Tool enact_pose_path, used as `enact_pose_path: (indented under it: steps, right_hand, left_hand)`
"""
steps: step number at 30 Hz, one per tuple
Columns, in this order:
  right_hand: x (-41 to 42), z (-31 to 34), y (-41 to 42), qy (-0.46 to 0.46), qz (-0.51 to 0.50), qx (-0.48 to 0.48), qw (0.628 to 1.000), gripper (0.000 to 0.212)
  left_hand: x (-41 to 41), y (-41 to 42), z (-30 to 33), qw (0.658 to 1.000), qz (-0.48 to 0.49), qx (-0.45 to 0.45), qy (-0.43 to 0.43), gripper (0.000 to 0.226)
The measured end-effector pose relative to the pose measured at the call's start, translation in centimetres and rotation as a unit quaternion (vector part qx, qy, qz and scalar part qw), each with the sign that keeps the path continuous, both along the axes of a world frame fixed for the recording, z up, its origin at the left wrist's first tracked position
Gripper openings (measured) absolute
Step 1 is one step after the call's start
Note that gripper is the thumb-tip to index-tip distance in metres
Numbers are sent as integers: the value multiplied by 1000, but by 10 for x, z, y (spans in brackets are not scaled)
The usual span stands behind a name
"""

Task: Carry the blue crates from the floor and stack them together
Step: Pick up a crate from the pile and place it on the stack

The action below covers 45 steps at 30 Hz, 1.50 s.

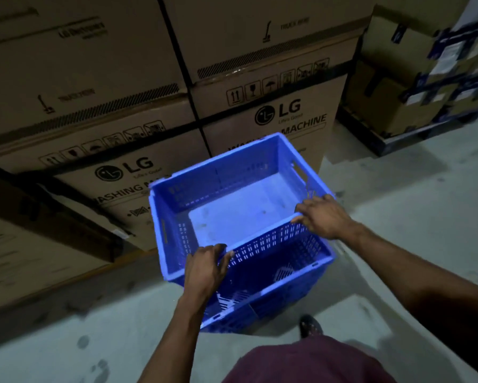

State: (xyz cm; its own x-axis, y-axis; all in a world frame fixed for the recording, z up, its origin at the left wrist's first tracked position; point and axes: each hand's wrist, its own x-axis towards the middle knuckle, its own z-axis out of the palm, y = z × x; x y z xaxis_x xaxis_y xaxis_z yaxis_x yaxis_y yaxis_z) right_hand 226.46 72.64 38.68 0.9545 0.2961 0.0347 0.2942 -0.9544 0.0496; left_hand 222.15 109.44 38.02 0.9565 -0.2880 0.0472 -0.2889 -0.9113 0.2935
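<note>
"lg" — "machine" — on cardboard boxes (273,111)

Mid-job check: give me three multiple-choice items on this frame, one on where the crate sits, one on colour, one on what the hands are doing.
1. Where is the top crate?
A. On a shelf
B. Nested on another crate, before the cardboard boxes
C. Inside a box

2. What colour is the crate?
A. Blue
B. Red
C. Green

3. What are the hands doing?
A. Both hang idle
B. Only one touches the crate
C. Both are on the crate's near rim

Answers:
1 B: a second crate shows beneath it, with the cardboard boxes behind.
2 A: its walls and floor are blue.
3 C: the left hand curls its fingers over the rim, and the right hand rests at the right corner.
</note>
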Motion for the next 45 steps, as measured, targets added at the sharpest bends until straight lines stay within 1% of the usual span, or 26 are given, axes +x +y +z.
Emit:
enact_pose_path:
  steps: [2,5,7,9,12,14,17,21,23,25,27,29,31,32,33,35,37,39,40,42,45]
  right_hand:
    - [23,8,-9,39,49,-6,998,66]
    - [31,11,-5,51,98,-2,994,81]
    - [20,14,10,61,95,17,993,84]
    - [3,15,31,69,61,29,995,74]
    - [-41,3,80,66,9,73,995,49]
    - [-73,-4,119,66,-1,87,994,41]
    - [-97,-6,144,51,-13,101,993,40]
    - [-70,-8,119,38,-19,78,996,42]
    - [-47,-16,97,31,-9,87,996,47]
    - [-22,-24,69,29,25,107,993,59]
    - [3,-17,45,44,72,121,989,65]
    - [24,3,32,53,119,122,984,64]
    - [32,26,28,87,141,119,979,57]
    - [32,33,25,121,137,120,976,52]
    - [28,40,22,146,126,116,974,50]
    - [13,43,12,164,106,108,975,51]
    - [-12,36,-1,143,82,112,980,51]
    - [-39,26,-11,92,49,129,986,56]
    - [-51,20,-13,69,31,131,989,59]
    - [-73,11,-11,54,-5,141,989,61]
    - [-87,6,-5,45,-35,157,986,57]
  left_hand:
    - [-21,-4,-4,1000,6,-22,7,48]
    - [-45,-5,-7,999,41,-25,13,47]
    - [-51,4,-10,998,68,-10,2,41]
    - [-46,26,-13,996,91,-4,-19,40]
    - [-30,78,-16,989,126,51,-57,43]
    - [-19,105,-7,985,149,85,-27,53]
    - [-15,117,4,983,154,95,7,59]
    - [-23,90,14,980,161,117,8,67]
    - [-34,67,13,977,172,128,2,65]
    - [-46,45,10,977,164,136,15,63]
    - [-63,26,4,979,155,133,21,60]
    - [-84,13,0,985,153,82,4,52]
    - [-107,5,-5,989,147,-12,-18,42]
    - [-118,2,-6,988,145,-48,-22,39]
    - [-126,-1,-8,988,137,-61,-34,36]
    - [-134,-1,-11,991,105,-49,-68,32]
    - [-126,2,-12,993,62,-23,-94,29]
    - [-110,10,-14,993,27,-2,-113,27]
    - [-101,14,-16,993,21,6,-119,27]
    - [-79,23,-19,991,34,16,-127,29]
    - [-40,21,-18,993,44,33,-108,41]
